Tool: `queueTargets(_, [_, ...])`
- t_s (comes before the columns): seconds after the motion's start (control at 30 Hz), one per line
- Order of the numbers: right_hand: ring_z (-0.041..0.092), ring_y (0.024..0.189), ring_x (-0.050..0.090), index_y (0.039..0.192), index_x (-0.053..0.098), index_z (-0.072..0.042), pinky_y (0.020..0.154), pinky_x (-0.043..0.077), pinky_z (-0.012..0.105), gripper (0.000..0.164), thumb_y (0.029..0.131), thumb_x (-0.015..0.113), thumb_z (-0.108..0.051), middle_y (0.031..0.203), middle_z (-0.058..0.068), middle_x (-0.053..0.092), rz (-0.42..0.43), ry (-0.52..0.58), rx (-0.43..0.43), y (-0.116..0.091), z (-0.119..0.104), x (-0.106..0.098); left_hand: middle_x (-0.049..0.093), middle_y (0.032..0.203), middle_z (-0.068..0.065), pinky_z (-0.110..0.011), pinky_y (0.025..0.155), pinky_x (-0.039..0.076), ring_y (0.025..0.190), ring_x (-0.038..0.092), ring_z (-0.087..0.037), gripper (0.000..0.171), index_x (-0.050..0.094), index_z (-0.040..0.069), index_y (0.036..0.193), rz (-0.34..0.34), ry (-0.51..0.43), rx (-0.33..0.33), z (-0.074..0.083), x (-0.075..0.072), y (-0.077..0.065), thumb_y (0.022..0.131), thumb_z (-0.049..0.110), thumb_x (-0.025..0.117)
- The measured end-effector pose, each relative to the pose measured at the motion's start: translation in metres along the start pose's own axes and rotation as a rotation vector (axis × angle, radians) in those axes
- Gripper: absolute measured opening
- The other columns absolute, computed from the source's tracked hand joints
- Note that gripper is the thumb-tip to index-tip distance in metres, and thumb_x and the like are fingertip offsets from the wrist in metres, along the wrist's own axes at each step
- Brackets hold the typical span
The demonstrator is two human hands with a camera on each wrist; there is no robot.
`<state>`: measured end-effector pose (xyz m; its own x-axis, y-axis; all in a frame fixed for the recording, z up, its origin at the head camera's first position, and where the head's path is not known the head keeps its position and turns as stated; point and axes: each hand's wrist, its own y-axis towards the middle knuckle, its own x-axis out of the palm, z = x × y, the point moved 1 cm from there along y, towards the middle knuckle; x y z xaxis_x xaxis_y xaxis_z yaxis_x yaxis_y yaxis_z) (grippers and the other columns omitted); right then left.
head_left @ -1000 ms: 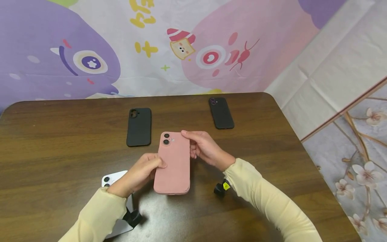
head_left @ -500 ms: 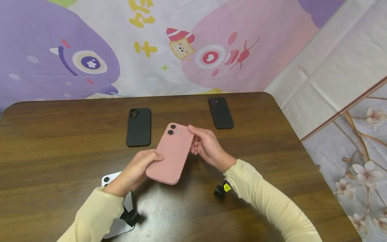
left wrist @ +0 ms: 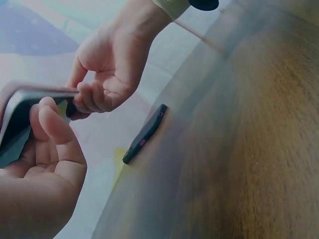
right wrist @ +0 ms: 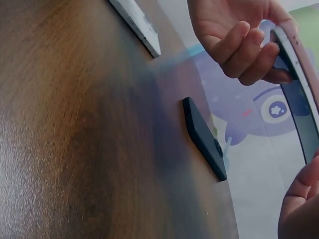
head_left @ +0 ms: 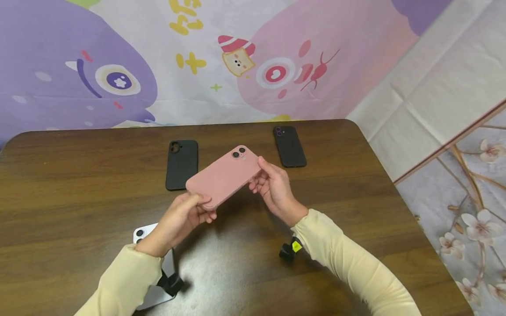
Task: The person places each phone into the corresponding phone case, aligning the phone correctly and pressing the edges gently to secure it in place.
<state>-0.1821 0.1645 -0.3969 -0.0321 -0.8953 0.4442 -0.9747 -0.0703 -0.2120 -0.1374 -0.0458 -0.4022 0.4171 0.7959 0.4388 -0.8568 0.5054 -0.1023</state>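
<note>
We see the pink phone [head_left: 223, 177] held aslant above the surface [head_left: 336, 188], with the left hand [head_left: 179, 221] gripping its lower end and the right hand [head_left: 278, 188], apart from the left, pinching its upper corner. Farther out we find the black case [head_left: 182, 166] on the left and the black phone [head_left: 290, 148] on the right. Nearer, below the left sleeve [head_left: 122, 276], lies what seems to us a white phone [head_left: 156, 298], partly hidden by that arm.
</note>
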Motion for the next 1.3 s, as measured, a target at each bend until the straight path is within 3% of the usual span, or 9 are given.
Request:
queueTargets(0.2, [0.010,0.047,0.054,0.077,0.056,-0.009,0.047,0.045,0.019,0.030,0.100,0.041,-0.021,0.056,0.000,0.061,0.042,0.017,-0.016,-0.001,0.000,0.002,0.065,0.075,0.006,-0.019,0.066,0.051,0.069,0.060,-0.006,0.028,0.064,0.014,0.082,0.024,-0.010,0.009,0.001,0.001,0.001,0.094,0.007,0.039])
queueTargets(0.4, [0.009,0.050,0.057,0.083,0.054,-0.007,0.050,0.047,0.019,0.026,0.101,0.040,-0.020,0.059,0.000,0.063,0.041,0.017,-0.038,-0.007,0.001,0.008,0.062,0.077,0.005,-0.018,0.065,0.050,0.070,0.058,-0.007,0.030,0.069,0.018,0.092,0.034,0.021,-0.008,0.000,0.005,0.007,0.095,0.010,0.040])
queueTargets(0.83, [0.009,0.054,0.058,0.087,0.053,-0.008,0.053,0.049,0.018,0.024,0.101,0.038,-0.019,0.063,0.000,0.063,0.022,0.037,-0.063,-0.023,0.007,0.020,0.065,0.071,0.006,-0.021,0.063,0.051,0.064,0.059,-0.007,0.017,0.064,0.019,0.082,0.230,0.003,0.063,-0.010,0.021,0.023,0.095,0.013,0.055])
queueTargets(1.1, [0.009,0.058,0.059,0.089,0.054,-0.007,0.058,0.052,0.020,0.023,0.101,0.037,-0.017,0.066,-0.001,0.064,-0.063,0.050,-0.070,-0.037,0.010,0.034,0.063,0.071,0.009,-0.019,0.063,0.047,0.065,0.054,-0.007,0.013,0.063,0.017,0.084,0.320,0.052,0.100,-0.016,0.037,0.034,0.094,0.016,0.056])
queueTargets(1.3, [0.009,0.059,0.061,0.092,0.052,-0.010,0.059,0.053,0.021,0.017,0.101,0.039,-0.017,0.068,-0.002,0.065,-0.089,0.031,-0.059,-0.039,0.012,0.035,0.062,0.068,0.010,-0.019,0.059,0.046,0.061,0.052,-0.008,0.010,0.064,0.017,0.083,0.415,0.098,0.151,-0.016,0.037,0.034,0.090,0.011,0.061])
